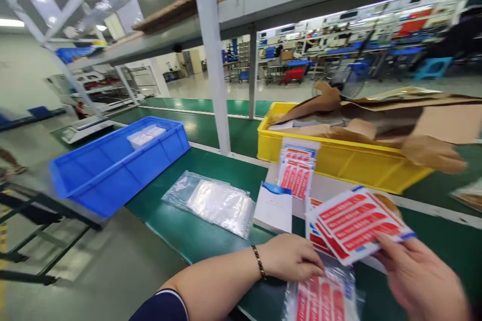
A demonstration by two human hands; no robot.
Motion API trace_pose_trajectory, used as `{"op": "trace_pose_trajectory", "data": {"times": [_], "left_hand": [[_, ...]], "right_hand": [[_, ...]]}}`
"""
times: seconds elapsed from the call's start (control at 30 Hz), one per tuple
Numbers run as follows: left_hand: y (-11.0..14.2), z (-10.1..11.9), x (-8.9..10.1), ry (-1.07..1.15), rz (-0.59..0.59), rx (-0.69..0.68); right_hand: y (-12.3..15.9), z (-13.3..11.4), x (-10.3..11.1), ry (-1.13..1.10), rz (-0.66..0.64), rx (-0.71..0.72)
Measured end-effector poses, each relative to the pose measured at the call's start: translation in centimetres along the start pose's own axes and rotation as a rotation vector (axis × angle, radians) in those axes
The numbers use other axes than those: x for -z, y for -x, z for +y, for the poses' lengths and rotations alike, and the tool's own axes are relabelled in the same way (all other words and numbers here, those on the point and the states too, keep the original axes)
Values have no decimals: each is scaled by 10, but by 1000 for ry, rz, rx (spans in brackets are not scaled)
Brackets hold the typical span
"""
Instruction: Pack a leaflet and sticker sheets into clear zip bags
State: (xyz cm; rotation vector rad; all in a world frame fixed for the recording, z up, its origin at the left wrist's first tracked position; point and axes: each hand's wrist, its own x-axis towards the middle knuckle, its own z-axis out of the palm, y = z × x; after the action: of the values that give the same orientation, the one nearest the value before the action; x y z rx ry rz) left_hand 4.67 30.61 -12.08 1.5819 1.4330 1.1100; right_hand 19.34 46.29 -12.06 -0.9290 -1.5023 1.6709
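Observation:
My right hand [419, 278] grips a red-and-white label sheet [357, 223], tilted above the green bench. My left hand [291, 258], a beaded bracelet on its wrist, rests fingers-down on a clear plastic bag [324, 298] with a red sheet inside; its fingertips press the bag's top edge. A pile of the same red sheets [314, 241] lies partly hidden under the held sheet. Farther back stand another stack of red sheets [296, 170] and a stack of white booklets [274, 206].
A pile of empty clear bags [216, 200] lies left of the booklets. A blue bin [113, 170] sits at the left bench edge, a yellow bin [339, 158] with brown paper at the back right. A grey post [213, 60] rises between them.

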Motion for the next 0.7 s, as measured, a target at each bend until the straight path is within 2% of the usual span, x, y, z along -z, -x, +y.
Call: {"op": "trace_pose_trajectory", "data": {"times": [0.07, 0.13, 0.33, 0.57, 0.7], "left_hand": [[0, 5, 0, -53, 6, -75], [0, 8, 2, -5, 39, -76], [0, 5, 3, 110, 239, 96], [-1, -3, -1, 200, 270, 91], [-1, -1, 1, 207, 247, 80]], "right_hand": [[7, -2, -4, -86, 11, -21], [12, -6, -7, -85, -44, -30], [15, -16, 2, -18, -121, -61], [19, -21, -3, -2, -264, -118], [19, -25, -1, 16, -209, -87]]}}
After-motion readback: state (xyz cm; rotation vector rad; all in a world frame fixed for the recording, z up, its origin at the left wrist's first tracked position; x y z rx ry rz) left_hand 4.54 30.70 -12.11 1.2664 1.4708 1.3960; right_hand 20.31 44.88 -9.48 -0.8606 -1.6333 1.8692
